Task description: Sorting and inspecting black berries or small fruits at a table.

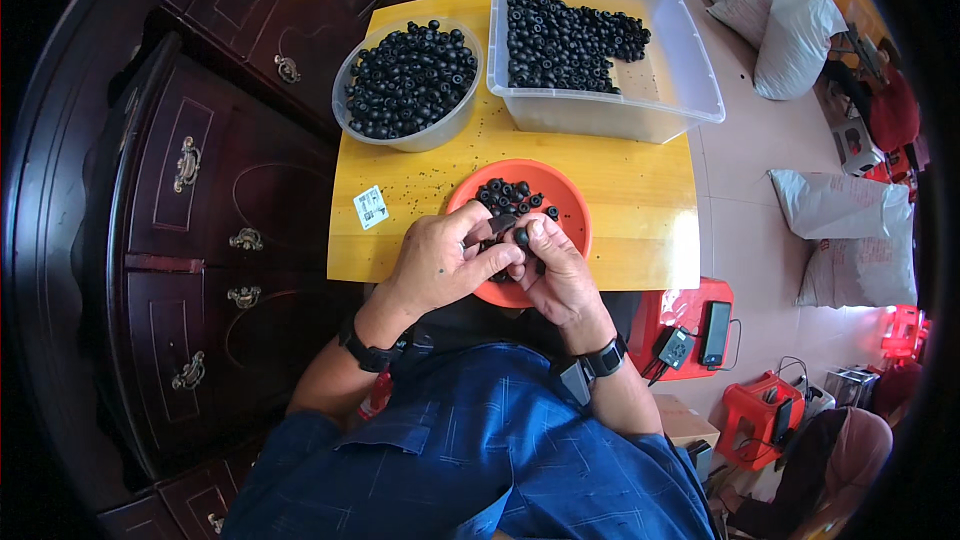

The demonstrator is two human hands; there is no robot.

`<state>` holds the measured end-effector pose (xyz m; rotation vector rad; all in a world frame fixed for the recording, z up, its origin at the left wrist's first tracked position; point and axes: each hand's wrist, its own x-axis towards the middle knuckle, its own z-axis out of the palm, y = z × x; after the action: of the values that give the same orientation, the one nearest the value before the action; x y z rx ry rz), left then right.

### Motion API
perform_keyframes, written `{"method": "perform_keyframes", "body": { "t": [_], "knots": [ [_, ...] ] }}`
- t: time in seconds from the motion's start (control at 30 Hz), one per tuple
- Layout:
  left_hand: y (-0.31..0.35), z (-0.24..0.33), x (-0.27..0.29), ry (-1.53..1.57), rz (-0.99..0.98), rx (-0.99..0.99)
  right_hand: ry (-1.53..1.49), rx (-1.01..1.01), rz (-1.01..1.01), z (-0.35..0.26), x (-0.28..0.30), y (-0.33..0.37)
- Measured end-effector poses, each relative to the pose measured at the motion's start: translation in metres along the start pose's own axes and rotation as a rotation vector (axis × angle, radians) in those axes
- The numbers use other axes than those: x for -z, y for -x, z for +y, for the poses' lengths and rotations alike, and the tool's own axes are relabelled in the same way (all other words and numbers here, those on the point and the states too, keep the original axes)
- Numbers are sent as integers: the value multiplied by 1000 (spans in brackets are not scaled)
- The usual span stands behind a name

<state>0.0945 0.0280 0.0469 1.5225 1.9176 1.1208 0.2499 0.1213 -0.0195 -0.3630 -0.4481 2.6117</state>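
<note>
Head view: Pinches small round black part (pixel 521 237) in right hand (pixel 562 272), over shallow round orange plastic bowl (pixel 573 198). Curls left hand (pixel 436 256) close alongside, fingers narrow, around dark object (pixel 503 224) too hidden to identify. Looks mid-piece. Has loose cluster of similar holed black parts (pixel 508 192) in bowl, perhaps small batch left. Shows many more on yellow wooden table (pixel 640 215): in heaped round translucent plastic tub (pixel 437 134) and in partly filled rectangular clear plastic bin (pixel 600 118). Cannot tell finished from untouched, nor overall share done.
</note>
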Motion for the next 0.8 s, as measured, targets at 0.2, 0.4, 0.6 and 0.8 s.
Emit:
{"method": "perform_keyframes", "body": {
  "t": [0.2,0.4,0.6,0.8],
  "knots": [
    [-3,12,0,-25,-69,-40,33,-16,-16,-2,-8,2],
    [-3,13,-1,-43,-120,-27,75,19,-62,-3,-2,3],
    [-3,10,-2,-114,-87,-81,114,38,-34,-4,-3,3],
    [-3,8,-4,-127,-64,-99,175,59,-36,-4,-1,2]
  ]
}}
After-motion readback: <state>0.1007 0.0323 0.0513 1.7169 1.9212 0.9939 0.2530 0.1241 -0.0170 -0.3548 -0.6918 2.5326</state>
